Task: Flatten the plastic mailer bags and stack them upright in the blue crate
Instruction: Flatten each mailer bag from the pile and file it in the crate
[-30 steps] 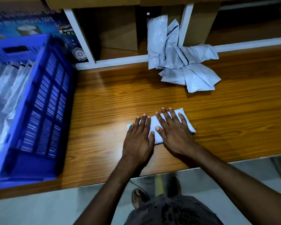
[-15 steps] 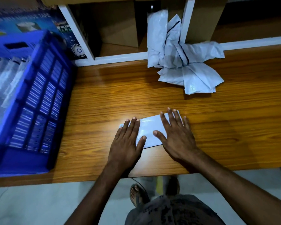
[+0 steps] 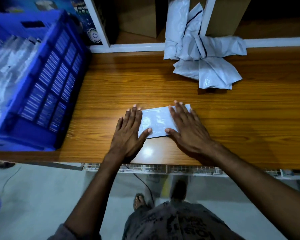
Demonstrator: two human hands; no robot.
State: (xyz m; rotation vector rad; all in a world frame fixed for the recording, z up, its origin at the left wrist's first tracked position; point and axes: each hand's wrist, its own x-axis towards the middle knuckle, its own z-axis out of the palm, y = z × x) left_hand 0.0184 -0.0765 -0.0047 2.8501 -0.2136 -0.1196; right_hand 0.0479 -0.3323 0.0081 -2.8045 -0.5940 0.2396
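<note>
While my left hand and right hand press flat, fingers spread, the mailer bag lies between them at centre frame.

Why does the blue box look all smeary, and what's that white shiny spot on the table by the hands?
In the head view the blue crate is smeared by motion blur; the white spot is light glaring off the glossy table, just below the flat mailer; the shelf behind is dim.

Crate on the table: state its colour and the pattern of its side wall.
The crate is blue, its wall a grid of slatted panels; head view.
</note>
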